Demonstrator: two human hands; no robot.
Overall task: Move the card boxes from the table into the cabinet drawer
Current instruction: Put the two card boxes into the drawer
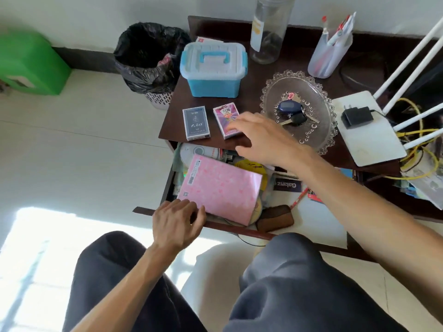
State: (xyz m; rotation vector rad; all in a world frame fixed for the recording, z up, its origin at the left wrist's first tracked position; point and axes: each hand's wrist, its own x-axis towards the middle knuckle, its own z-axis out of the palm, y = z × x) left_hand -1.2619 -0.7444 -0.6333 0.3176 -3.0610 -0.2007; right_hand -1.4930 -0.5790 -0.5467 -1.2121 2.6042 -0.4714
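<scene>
Fingers, right hand (261, 137): apart, maybe touching pink card box (225, 116) | left hand (176, 225): curled on drawer front (227, 227)

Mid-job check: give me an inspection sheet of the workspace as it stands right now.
Surface: dark brown wooden table, crowded.
Job's things: dark blue card box and pink card box both on table; wooden drawer open, holding pink booklet.
Clutter: blue plastic storage box, clear glass jar, glass plate with keys, translucent pen cup, white router.
Grippers: right hand open above pink card box; left hand grips drawer front.
Cables: yellow cables beside router; black adapter on it.
Surroundings: black-lined bin, green box, pale floor.
</scene>
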